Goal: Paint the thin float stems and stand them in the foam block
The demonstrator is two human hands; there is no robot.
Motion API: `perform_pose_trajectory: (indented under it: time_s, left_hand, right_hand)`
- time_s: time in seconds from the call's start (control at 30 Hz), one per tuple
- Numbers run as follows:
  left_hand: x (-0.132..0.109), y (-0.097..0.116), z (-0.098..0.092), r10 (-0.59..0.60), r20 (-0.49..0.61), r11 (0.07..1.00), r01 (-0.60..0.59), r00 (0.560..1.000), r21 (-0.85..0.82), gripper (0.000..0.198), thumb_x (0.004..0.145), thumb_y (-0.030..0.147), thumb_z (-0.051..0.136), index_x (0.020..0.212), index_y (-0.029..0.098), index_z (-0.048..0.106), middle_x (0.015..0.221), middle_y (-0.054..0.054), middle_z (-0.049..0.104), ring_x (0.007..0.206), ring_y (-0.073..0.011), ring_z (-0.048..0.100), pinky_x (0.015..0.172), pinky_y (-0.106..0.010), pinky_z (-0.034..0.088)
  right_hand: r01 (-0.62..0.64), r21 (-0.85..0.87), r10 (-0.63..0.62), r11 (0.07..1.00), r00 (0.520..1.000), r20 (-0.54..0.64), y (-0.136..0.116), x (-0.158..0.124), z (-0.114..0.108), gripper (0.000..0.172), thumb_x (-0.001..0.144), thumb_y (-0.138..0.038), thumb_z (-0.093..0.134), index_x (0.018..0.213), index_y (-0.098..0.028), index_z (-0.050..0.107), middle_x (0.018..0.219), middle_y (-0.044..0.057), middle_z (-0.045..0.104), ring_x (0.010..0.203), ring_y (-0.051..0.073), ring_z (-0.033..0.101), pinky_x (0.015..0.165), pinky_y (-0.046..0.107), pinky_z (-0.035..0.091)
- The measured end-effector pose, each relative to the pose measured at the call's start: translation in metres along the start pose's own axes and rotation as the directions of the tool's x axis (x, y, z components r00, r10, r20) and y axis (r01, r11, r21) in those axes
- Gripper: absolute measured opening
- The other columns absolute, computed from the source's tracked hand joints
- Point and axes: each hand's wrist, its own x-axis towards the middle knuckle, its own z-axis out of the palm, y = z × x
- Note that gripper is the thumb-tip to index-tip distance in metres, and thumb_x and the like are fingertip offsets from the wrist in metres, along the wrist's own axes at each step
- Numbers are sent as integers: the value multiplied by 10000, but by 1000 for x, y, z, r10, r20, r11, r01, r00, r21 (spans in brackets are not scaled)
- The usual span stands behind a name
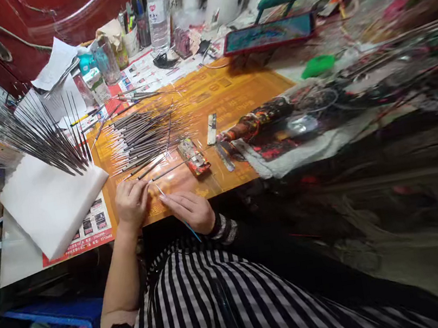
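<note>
My right hand [190, 210] rests at the near edge of the orange mat [217, 98], fingers closed round a thin blue-handled brush [161, 190] that runs under the palm and sticks out toward my body. My left hand [131, 200] lies just to its left, fingers curled down on the mat near the brush tip. Whether it grips anything is hidden. Right above both hands lies a pile of several thin brushes [145, 139].
A white foam block [50, 203] stuck with several upright brushes [44, 135] sits left. A small paint-stained block [194, 157], metal strips [211, 129], a paint-covered cloth [281, 138], a phone [269, 33], bottle [159, 14] and cups crowd the table.
</note>
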Motion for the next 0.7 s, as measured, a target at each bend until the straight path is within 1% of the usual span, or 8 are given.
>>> perform_pose_trajectory:
  time_s: [0.17, 0.37, 0.57, 0.7]
  left_hand:
    - [-1, -1, 0, -44, 46, 999, 44, 998, 2, 138, 982, 252, 571, 976, 201, 699, 914, -54, 719, 848, -174, 633, 824, -337, 487]
    - [0, -1, 1, -24, 24, 1000, 24, 999, -14, 127, 979, 237, 571, 979, 194, 690, 893, -53, 714, 836, -175, 625, 809, -334, 481]
    - [0, -1, 1, -56, 51, 998, 57, 997, -20, 149, 987, 255, 558, 971, 199, 695, 897, -56, 712, 845, -176, 628, 820, -339, 480]
    - [-1, -1, 1, -65, 57, 998, 66, 996, -22, 151, 987, 258, 557, 972, 201, 696, 900, -56, 715, 846, -176, 629, 826, -342, 483]
  right_hand:
    - [-13, 5, 13, 1000, 1000, 2, -1, 3, 2, 582, 988, -74, 498, 1554, -121, 372, 1194, 157, 735, 1086, 248, 707, 936, 386, 603]
    - [-31, 5, 31, 1000, 999, 11, -2, 5, 0, 570, 984, -74, 499, 1542, -133, 396, 1195, 151, 735, 1090, 251, 706, 935, 388, 602]
    - [-23, 6, 23, 1000, 1000, -3, -2, 5, 0, 594, 970, -70, 542, 1542, -116, 388, 1175, 156, 738, 1088, 255, 700, 930, 389, 601]
    - [-31, 14, 30, 999, 999, 13, -1, 2, 1, 554, 981, -84, 524, 1524, -134, 421, 1182, 150, 736, 1095, 248, 701, 937, 386, 599]
